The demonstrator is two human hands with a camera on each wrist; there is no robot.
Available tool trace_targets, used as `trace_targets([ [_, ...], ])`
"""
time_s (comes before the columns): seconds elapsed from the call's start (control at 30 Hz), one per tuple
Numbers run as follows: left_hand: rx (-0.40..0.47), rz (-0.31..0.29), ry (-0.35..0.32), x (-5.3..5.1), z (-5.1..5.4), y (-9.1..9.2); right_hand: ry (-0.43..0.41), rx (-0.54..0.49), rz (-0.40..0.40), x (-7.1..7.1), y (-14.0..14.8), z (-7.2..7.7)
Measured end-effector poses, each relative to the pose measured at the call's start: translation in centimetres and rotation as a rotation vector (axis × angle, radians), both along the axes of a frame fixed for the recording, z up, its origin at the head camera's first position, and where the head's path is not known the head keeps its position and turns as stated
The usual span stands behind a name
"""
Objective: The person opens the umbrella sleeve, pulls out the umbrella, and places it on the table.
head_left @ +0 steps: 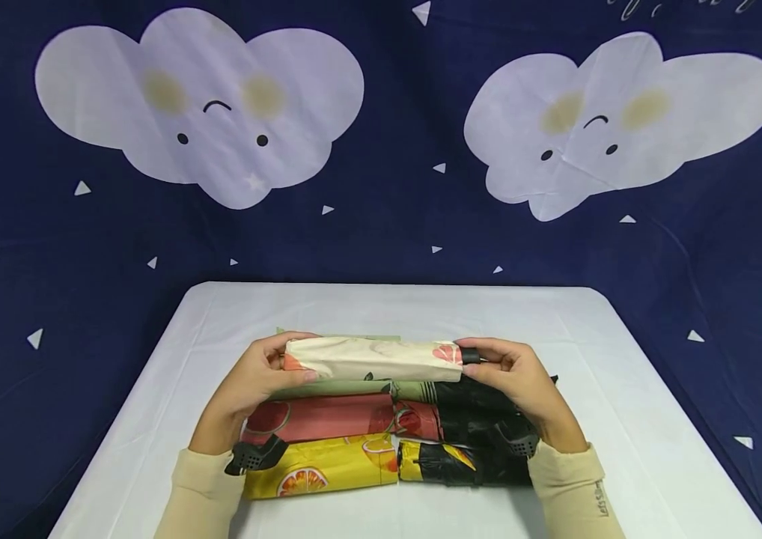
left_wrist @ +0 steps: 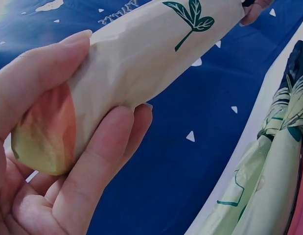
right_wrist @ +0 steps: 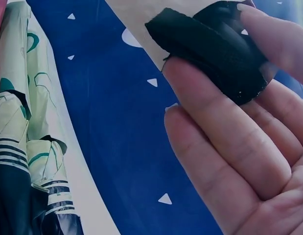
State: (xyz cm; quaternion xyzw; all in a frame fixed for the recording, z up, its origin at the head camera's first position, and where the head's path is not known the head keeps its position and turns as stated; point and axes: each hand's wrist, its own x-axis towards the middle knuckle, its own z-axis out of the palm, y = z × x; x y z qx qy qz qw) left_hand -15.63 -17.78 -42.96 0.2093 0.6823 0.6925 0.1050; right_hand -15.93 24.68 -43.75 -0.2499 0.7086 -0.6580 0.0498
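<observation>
A folded umbrella in a cream sleeve printed with fruit and a leaf is held level above the table. My left hand grips its left end, thumb on one side and fingers curled on the other; the left wrist view shows the orange-and-yellow tip. At the other end, my right hand pinches the short black end between thumb and fingers. Below lie a red bundle with fruit prints and a yellow bundle with orange slices. Two pale green bundles lie beside them, partly hidden.
The bundles lie side by side on a white table, their right parts black. A dark blue cloth with clouds and small triangles hangs behind. Black wrist devices sit at both sleeve cuffs.
</observation>
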Motion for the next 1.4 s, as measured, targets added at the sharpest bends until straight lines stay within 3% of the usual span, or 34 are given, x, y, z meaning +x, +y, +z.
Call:
trace_targets([
  [0.3,0.005,0.002,0.011,-0.1,0.0,0.2,-0.031,-0.029,0.028,0.2,0.0,0.2],
  [0.57,-0.015,0.008,0.024,-0.3,0.2,0.4,-0.024,-0.017,-0.032,0.3,-0.1,0.3],
  [1.0,-0.022,0.044,-0.009,-1.1,1.0,1.0,-0.037,-0.145,-0.083,0.3,-0.3,0.1],
  [1.4,-0.032,0.084,-0.016,-1.5,0.9,1.3,-0.039,-0.162,-0.127,0.1,-0.4,0.0],
])
